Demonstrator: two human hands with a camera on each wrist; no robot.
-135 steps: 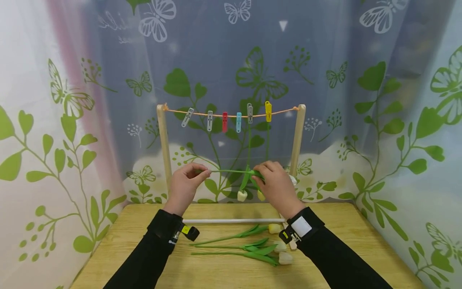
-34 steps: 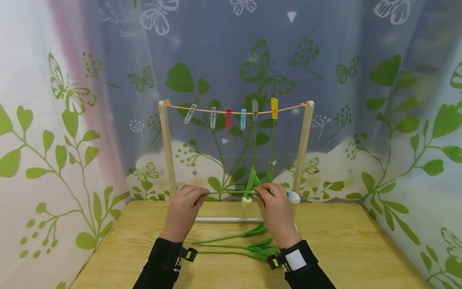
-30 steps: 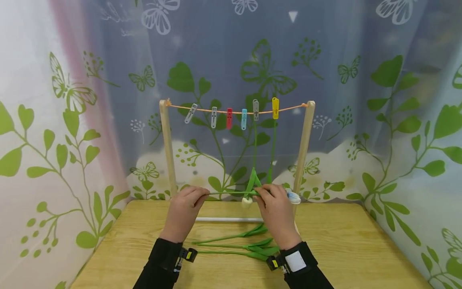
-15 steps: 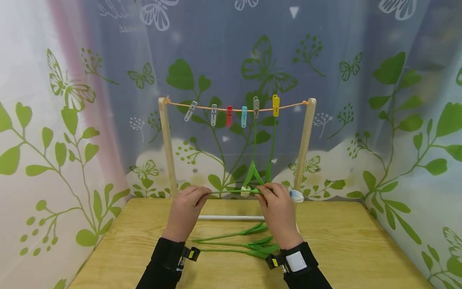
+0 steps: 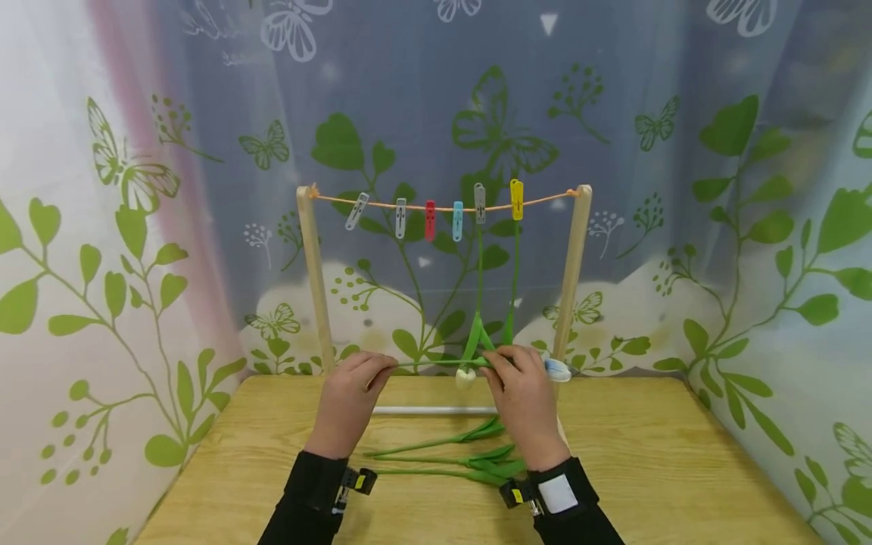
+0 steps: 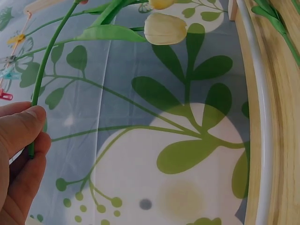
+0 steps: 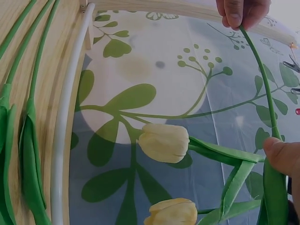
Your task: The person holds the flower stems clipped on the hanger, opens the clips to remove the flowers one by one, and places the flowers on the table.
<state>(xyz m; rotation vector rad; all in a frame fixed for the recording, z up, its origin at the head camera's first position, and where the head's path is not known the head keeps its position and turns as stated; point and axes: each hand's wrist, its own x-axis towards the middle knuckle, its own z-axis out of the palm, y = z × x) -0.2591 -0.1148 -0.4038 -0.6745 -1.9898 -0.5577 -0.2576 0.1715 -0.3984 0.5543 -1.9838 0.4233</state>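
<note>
Both hands hold one artificial tulip (image 5: 436, 362) level in front of a small clothesline frame. My left hand (image 5: 350, 397) pinches the end of its green stem between thumb and fingers. The right hand (image 5: 527, 401) grips it by the leaves, and a blue-and-white bloom (image 5: 558, 370) sticks out beyond that hand. Behind it, two tulips hang head down: one from a grey clothespin (image 5: 480, 203), the other from a yellow clothespin (image 5: 517, 200). The nearer hanging cream bloom (image 7: 164, 143) shows in the right wrist view, with a yellowish bloom (image 7: 172, 213) below it.
Several more clothespins, among them a red one (image 5: 430, 220) and a light blue one (image 5: 458, 221), sit on the orange cord (image 5: 545, 200) between wooden posts (image 5: 572, 272). Tulips with green stems (image 5: 429, 459) lie on the wooden table (image 5: 633, 454), before a white crossbar (image 5: 436, 410).
Since the oldest frame both hands have come lower with the tulip, and its blue-and-white bloom shows more. Over the last second the hands stay almost still, both keeping their hold.
</note>
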